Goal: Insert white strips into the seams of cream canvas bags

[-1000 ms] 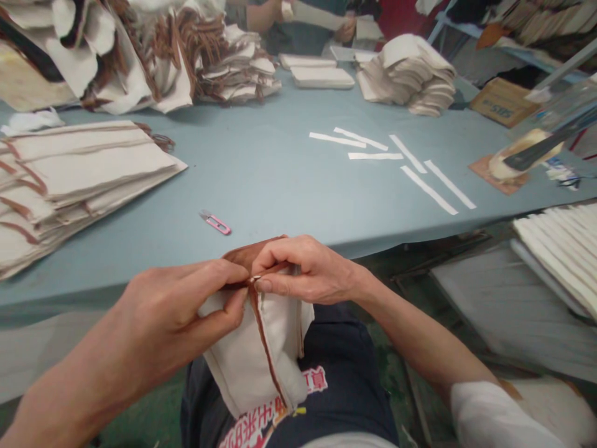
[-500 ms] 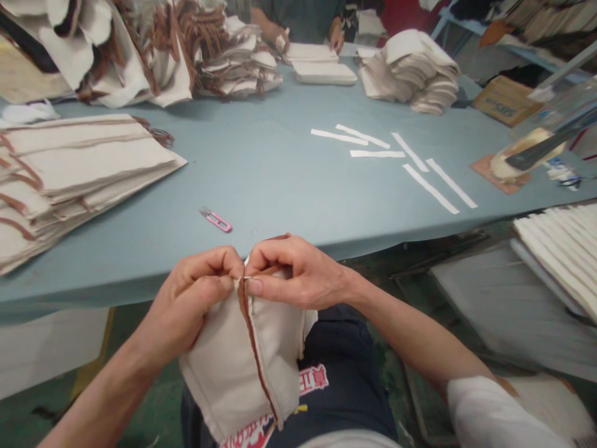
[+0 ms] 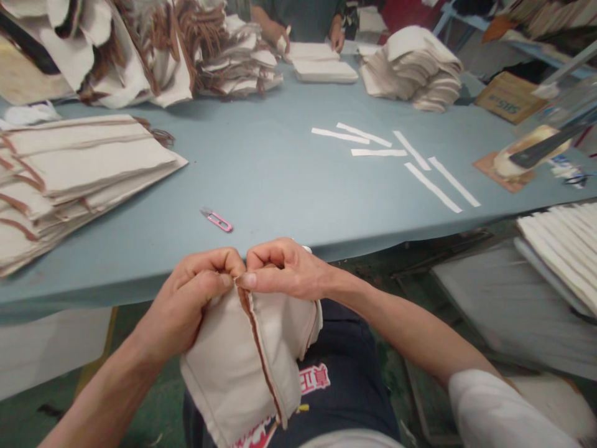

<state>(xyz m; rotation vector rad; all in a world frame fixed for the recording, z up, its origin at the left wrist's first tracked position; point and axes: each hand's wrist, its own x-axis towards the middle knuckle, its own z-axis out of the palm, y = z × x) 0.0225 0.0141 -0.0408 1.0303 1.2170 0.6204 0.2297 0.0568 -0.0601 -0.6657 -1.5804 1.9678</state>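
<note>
A cream sewn fabric piece (image 3: 224, 367) hangs over my lap, with a brown-edged seam (image 3: 256, 336) running down its middle. My left hand (image 3: 191, 295) pinches the top of it just left of the seam. Thumb and bent fingers of my right hand (image 3: 286, 270) are closed on the same top edge, right beside the left fingertips. What lies between the fingertips is mostly hidden. Beyond my hands, pink thread snips (image 3: 217, 220) lie on the blue-grey table (image 3: 270, 180), touched by neither hand.
Stacked cream pieces (image 3: 88, 155) with brown trim lie at left. Larger heaps (image 3: 224, 56) stand behind. Several white strips (image 3: 377, 152) lie right of centre. A folded pile (image 3: 413, 68) and a cardboard box (image 3: 508, 98) sit at back right. Across the table, a person's hands touch fabric (image 3: 324, 70).
My right thumb has shifted slightly left onto the seam top, and the right hand has turned a little. The fabric's right side has swung outward. My left hand has barely moved.
</note>
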